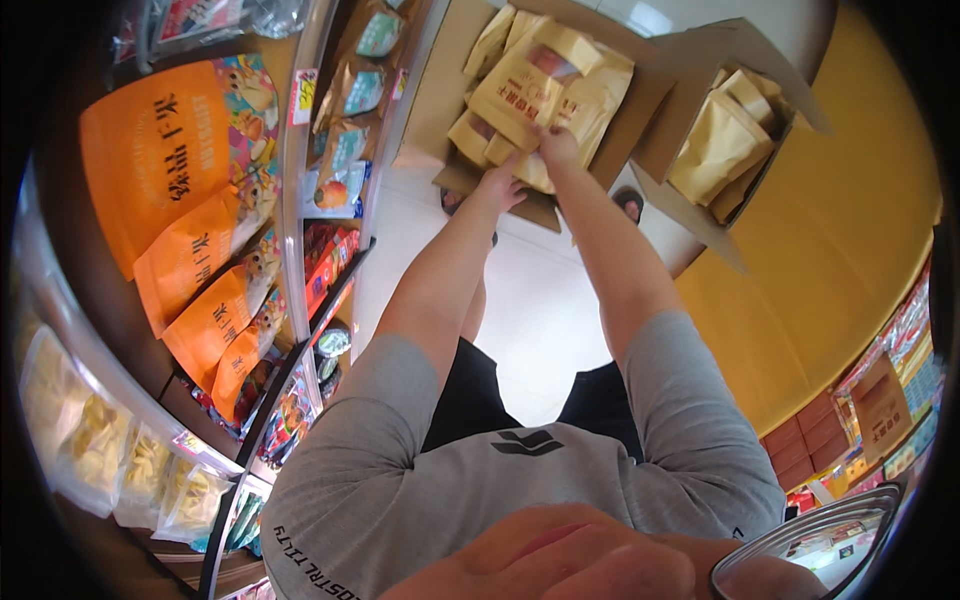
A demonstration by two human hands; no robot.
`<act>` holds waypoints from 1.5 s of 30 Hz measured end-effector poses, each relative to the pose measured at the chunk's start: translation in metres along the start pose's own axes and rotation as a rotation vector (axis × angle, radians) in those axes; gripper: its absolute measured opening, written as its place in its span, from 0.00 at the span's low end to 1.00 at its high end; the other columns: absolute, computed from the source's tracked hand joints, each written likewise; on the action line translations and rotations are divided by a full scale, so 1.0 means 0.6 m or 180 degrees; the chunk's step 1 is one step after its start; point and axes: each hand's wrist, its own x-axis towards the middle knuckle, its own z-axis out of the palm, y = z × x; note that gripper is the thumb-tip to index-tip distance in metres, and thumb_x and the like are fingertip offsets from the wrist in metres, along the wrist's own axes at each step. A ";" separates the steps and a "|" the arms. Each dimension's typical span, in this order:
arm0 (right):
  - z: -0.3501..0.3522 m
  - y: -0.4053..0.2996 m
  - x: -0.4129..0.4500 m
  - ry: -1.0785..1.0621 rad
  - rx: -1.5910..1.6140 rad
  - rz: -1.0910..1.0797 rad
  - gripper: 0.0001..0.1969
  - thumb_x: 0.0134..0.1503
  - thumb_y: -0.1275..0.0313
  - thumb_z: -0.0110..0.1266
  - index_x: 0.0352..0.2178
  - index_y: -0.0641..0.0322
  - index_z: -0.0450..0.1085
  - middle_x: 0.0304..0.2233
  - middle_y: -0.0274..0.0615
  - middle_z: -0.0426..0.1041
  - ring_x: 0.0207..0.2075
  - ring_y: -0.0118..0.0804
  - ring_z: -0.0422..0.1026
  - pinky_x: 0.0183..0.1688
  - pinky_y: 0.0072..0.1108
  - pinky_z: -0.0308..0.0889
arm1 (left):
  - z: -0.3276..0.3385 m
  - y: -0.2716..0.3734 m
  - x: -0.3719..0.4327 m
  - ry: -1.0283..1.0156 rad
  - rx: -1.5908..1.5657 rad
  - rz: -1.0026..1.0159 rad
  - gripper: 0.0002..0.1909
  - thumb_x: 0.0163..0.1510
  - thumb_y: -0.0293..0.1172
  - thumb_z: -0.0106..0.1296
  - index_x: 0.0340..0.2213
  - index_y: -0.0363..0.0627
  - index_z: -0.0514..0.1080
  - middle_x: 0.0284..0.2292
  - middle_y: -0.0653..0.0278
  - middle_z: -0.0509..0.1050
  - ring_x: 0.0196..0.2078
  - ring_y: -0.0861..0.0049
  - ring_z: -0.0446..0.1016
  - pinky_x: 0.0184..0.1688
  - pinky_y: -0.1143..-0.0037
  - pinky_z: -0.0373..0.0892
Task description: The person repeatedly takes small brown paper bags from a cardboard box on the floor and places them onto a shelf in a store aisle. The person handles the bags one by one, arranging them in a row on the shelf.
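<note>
An open cardboard box [427,124] in front of me holds several tan paper snack pouches with small windows. My right hand [556,146] grips the lower edge of one printed pouch [517,86] lying on top of the others; its thumb side rests on the paper. My left hand [504,186] is beside it, lower and to the left, at the box's near edge, with its fingertips by the pouches; whether they hold one is hard to tell. A second open cardboard box [660,131] with more tan pouches stands at the right.
Shelves [300,187] run along my left, with orange snack pouches [161,157], smaller packs and clear bags [97,442] of dried food. A yellow-covered surface [810,300] is at the right, under the second box. Pale floor [525,315] shows between my legs.
</note>
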 end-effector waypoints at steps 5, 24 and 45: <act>-0.039 -0.032 -0.037 0.0065 -0.0380 -0.0160 0.16 0.56 0.62 0.56 0.31 0.70 0.72 0.27 0.57 0.76 0.31 0.52 0.77 0.36 0.36 0.70 | 0.003 -0.024 -0.011 -0.0177 -0.0354 -0.0007 0.37 0.54 0.51 0.59 0.59 0.51 0.58 0.57 0.60 0.65 0.61 0.58 0.60 0.62 0.46 0.50; -0.503 -0.294 -0.543 0.0610 -0.3372 -0.2228 0.02 0.55 0.75 0.55 0.31 0.55 0.72 0.25 0.41 0.74 0.25 0.45 0.74 0.26 0.31 0.68 | -0.002 0.114 0.050 0.1163 0.4110 0.3457 0.13 0.56 0.38 0.52 0.40 0.45 0.71 0.33 0.50 0.77 0.38 0.52 0.76 0.40 0.61 0.71; -0.765 -0.622 -0.871 0.0718 -0.3112 -0.5229 0.11 0.42 0.73 0.55 0.31 0.54 0.74 0.28 0.34 0.72 0.36 0.36 0.74 0.57 0.31 0.67 | -0.205 -0.020 -1.104 0.2042 0.1879 0.6345 0.13 0.60 0.20 0.42 0.46 0.36 0.66 0.44 0.51 0.69 0.44 0.62 0.71 0.52 0.69 0.67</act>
